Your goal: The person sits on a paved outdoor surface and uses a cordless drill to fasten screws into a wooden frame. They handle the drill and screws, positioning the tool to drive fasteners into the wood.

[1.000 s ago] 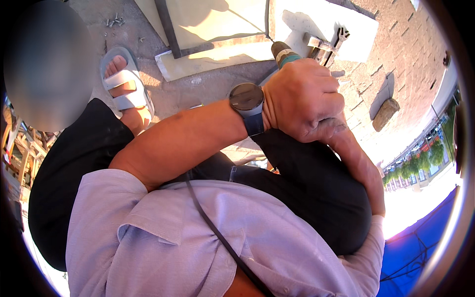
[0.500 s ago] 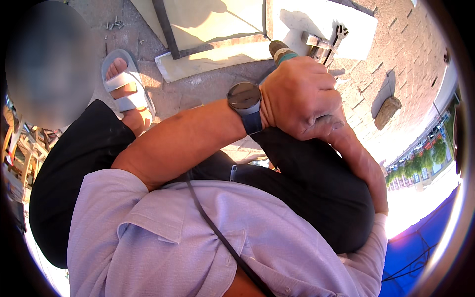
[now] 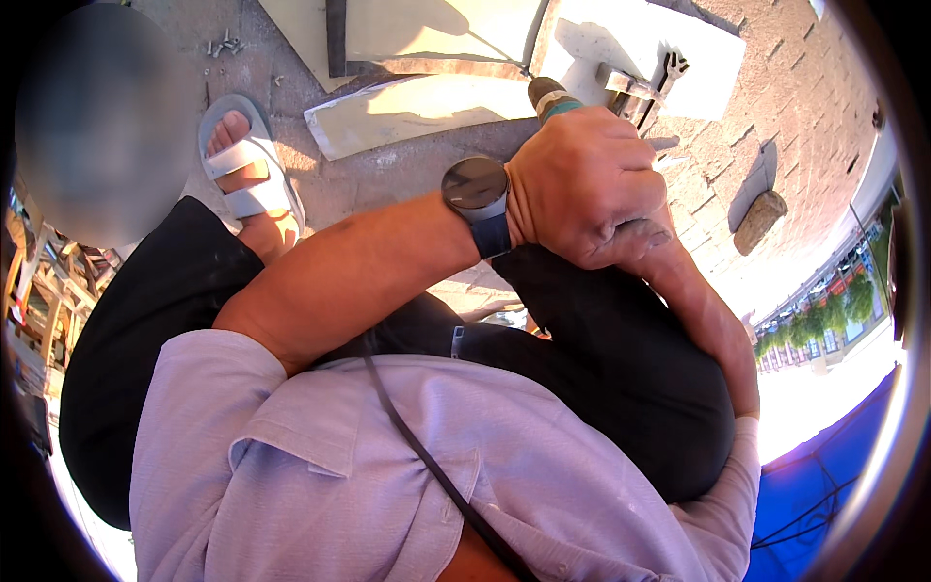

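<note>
My left hand (image 3: 587, 184), with a dark watch (image 3: 475, 184) on its wrist, is closed over the body of a power drill (image 3: 551, 99). Only the chuck and a teal band of the drill show ahead of my knuckles. My right hand (image 3: 663, 254) comes in from the right beneath the left; its fingers and the drill's handle are hidden. The drill's tip meets the near right corner of a dark brown frame (image 3: 436, 68), which lies on a cream panel (image 3: 402, 34). A pale curved strip (image 3: 407, 114) lies just nearer than the frame.
A hammer (image 3: 623, 82) and a dark open-ended tool (image 3: 671, 70) lie on a white board (image 3: 713, 58) to the right. A short block (image 3: 759, 221) sits on the paving farther right. Several screws (image 3: 225, 44) are scattered beyond my sandalled foot (image 3: 247, 165).
The frame has turned and shifted: its left bar stands straighter and its near bar sits farther from me on the left. Both hands have barely moved, staying at the drill.
</note>
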`<action>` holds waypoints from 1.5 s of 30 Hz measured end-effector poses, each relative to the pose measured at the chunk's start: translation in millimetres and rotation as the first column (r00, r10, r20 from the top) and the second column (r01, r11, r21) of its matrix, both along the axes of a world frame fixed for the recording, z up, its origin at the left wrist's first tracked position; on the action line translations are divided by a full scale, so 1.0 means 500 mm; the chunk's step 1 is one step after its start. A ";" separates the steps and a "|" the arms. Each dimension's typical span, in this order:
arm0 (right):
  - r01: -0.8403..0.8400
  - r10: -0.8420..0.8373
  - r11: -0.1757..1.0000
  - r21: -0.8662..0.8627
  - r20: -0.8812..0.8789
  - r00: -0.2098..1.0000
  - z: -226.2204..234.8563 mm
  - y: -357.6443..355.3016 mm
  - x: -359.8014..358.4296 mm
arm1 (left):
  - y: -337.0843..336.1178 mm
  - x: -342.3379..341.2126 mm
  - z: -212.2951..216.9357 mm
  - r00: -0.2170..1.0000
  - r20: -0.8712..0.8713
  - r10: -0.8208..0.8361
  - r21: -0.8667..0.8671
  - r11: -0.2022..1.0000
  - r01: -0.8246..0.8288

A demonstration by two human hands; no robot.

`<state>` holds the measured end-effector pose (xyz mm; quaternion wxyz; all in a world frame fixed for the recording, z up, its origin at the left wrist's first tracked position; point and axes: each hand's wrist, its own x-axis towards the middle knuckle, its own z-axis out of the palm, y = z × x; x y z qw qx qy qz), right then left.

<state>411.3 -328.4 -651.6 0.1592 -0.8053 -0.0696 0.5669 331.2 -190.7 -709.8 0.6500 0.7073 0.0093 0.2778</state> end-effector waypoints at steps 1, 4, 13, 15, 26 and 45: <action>-0.016 0.016 1.000 0.025 0.012 1.000 -0.004 -0.007 0.000 | -0.002 -0.001 -0.001 1.000 0.003 -0.002 0.004 1.000 0.002; -0.080 0.077 0.994 0.080 0.042 0.996 -0.001 -0.021 0.003 | 0.016 -0.019 0.004 0.992 -0.054 -0.115 0.016 0.993 0.116; -0.088 0.086 0.996 0.033 0.046 0.995 0.029 0.028 -0.010 | 0.132 -0.087 -0.196 0.850 -0.522 0.067 0.595 0.743 0.307; -0.128 0.122 0.990 0.064 0.091 0.988 0.021 0.016 -0.012 | 0.124 -0.091 -0.217 0.796 -0.606 -0.001 0.532 0.743 0.406; -0.160 0.155 0.986 0.044 0.099 0.983 0.033 0.023 -0.002 | 0.119 -0.094 -0.248 0.810 -0.586 0.009 0.540 0.750 0.382; 0.250 -0.293 0.953 0.172 0.314 0.903 0.075 -0.110 0.021 | 0.142 -0.092 -0.242 0.853 -0.522 0.015 0.720 0.544 0.432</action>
